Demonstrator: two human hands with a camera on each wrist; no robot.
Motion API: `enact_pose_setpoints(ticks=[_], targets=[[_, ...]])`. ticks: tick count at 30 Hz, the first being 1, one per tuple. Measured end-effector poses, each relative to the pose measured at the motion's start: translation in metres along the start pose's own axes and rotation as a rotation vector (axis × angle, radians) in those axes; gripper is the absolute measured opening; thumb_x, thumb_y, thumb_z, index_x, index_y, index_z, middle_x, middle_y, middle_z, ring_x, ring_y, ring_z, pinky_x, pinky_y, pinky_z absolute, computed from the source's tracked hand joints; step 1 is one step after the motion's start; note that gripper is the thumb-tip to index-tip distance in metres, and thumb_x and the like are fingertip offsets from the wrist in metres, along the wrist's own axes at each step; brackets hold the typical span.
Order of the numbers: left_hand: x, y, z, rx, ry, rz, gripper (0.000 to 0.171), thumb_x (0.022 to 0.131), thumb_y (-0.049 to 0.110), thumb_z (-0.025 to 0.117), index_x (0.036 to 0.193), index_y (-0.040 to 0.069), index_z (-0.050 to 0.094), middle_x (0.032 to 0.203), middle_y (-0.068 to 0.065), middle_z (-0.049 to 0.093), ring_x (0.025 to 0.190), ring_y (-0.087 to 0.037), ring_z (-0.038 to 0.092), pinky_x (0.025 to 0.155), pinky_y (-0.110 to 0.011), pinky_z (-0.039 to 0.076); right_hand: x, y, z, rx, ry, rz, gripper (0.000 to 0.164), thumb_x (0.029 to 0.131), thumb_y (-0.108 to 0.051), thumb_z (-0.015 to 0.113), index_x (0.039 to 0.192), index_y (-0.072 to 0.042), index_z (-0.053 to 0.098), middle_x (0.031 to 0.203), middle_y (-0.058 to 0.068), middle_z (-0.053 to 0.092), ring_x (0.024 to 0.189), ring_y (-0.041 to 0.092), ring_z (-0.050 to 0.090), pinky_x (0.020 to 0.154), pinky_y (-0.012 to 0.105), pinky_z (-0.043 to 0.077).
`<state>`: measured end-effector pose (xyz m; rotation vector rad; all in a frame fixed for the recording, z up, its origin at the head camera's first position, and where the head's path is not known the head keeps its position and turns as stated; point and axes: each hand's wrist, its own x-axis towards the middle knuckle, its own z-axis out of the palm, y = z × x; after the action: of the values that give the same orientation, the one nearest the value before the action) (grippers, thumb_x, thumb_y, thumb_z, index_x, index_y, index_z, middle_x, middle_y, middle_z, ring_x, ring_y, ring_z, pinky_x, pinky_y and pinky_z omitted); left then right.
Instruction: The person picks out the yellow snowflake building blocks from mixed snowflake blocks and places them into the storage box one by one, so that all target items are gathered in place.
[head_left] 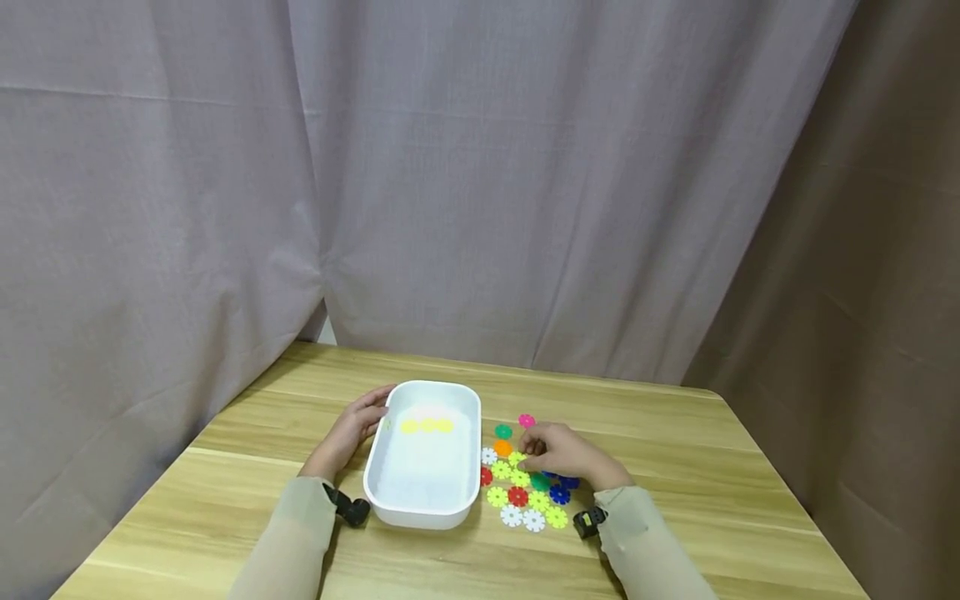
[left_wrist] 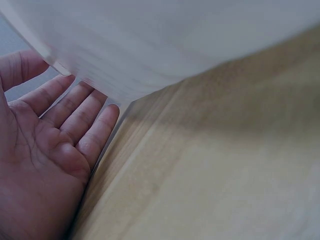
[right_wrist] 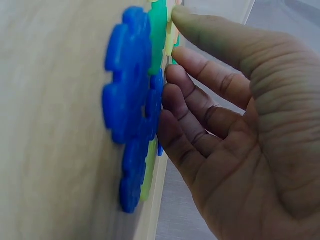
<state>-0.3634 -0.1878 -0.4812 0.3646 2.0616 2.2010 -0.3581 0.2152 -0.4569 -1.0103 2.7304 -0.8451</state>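
Note:
A white rectangular tray (head_left: 422,520) stands on the table with several yellow flower-shaped discs (head_left: 427,425) in its far part. Beside its left wall is my left hand (head_left: 352,429); the left wrist view shows the fingers (left_wrist: 75,117) extended against the outer wall, thumb near the rim. To the tray's right lie several loose flower-shaped plastic discs (head_left: 517,497) in various colours. Over them is my right hand (head_left: 562,452), thumb and index finger apart, their tips close to a yellow-green disc (head_left: 516,459). In the right wrist view, blue discs (right_wrist: 127,75) lie beside the hand.
The wooden table (head_left: 660,467) extends to both sides of the tray and discs. Grey curtains (head_left: 450,208) hang behind it and at the sides. A pink disc (head_left: 527,420) lies at the far end of the loose discs.

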Motion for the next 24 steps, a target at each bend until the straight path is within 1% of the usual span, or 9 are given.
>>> enact_pose_setpoints(ticks=[3, 11, 13, 19, 24], targets=[[0.0000, -0.0005, 0.0000, 0.000, 0.004, -0.010, 0.053, 0.102, 0.017, 0.049, 0.154, 0.011, 0.041, 0.156, -0.010, 0.042, 0.140, -0.027, 0.043, 0.105, -0.027, 0.045, -0.0001, 0.0008, 0.0004, 0.004, -0.001, 0.003, 0.019, 0.089, -0.021, 0.077, 0.101, -0.008, 0.069, 0.091, -0.004, 0.065, 0.083, 0.013, 0.059, 0.075, 0.028, 0.053], [-0.0006, -0.0001, 0.0000, 0.009, 0.009, -0.021, 0.051, 0.103, 0.019, 0.050, 0.153, 0.014, 0.043, 0.156, -0.007, 0.043, 0.140, -0.025, 0.043, 0.113, -0.038, 0.037, -0.0008, -0.0017, -0.0003, -0.004, -0.005, 0.017, 0.018, 0.090, -0.021, 0.076, 0.101, -0.009, 0.068, 0.091, -0.004, 0.064, 0.083, 0.013, 0.058, 0.075, 0.028, 0.052], [-0.0007, -0.0003, -0.0001, 0.010, 0.006, -0.021, 0.051, 0.103, 0.019, 0.050, 0.153, 0.014, 0.043, 0.156, -0.007, 0.043, 0.140, -0.025, 0.043, 0.113, -0.038, 0.037, -0.0014, -0.0025, 0.0000, 0.001, -0.009, 0.029, 0.018, 0.091, -0.021, 0.076, 0.102, -0.009, 0.068, 0.091, -0.004, 0.064, 0.083, 0.013, 0.058, 0.076, 0.028, 0.052], [-0.0007, -0.0001, -0.0004, 0.007, 0.004, -0.020, 0.051, 0.103, 0.019, 0.050, 0.153, 0.014, 0.043, 0.155, -0.008, 0.044, 0.140, -0.026, 0.044, 0.108, -0.031, 0.042, -0.0022, -0.0032, 0.0015, 0.008, -0.006, 0.047, 0.019, 0.091, -0.020, 0.076, 0.101, -0.008, 0.065, 0.088, -0.003, 0.062, 0.082, 0.014, 0.056, 0.073, 0.028, 0.051], [-0.0014, 0.0005, -0.0005, 0.009, 0.003, -0.022, 0.051, 0.103, 0.019, 0.050, 0.153, 0.014, 0.043, 0.156, -0.007, 0.043, 0.140, -0.026, 0.043, 0.109, -0.033, 0.041, -0.0025, -0.0027, 0.0021, 0.018, -0.004, 0.045, 0.020, 0.090, -0.019, 0.076, 0.100, -0.006, 0.063, 0.087, -0.002, 0.060, 0.080, 0.014, 0.055, 0.071, 0.027, 0.050]])
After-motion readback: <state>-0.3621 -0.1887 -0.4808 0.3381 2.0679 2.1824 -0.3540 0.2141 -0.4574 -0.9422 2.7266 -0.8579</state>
